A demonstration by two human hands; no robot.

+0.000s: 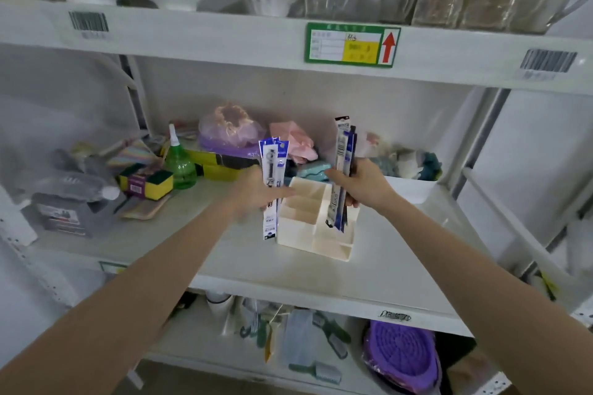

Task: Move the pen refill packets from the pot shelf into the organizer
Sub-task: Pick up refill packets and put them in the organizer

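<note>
White shelf point(179, 244): organizer point(316, 221) (cream); left hand point(256, 191), right hand point(362, 184) each grip refill packets point(344, 151).

Two forearms enter from the lower corners of the head view, both bare as far as the frame edge, with no sleeve showing. The left hand point(256, 191) and right hand point(361, 184) are ungloved. The left hand appears slightly motion-blurred, so its fingers cannot be told apart clearly.
</note>
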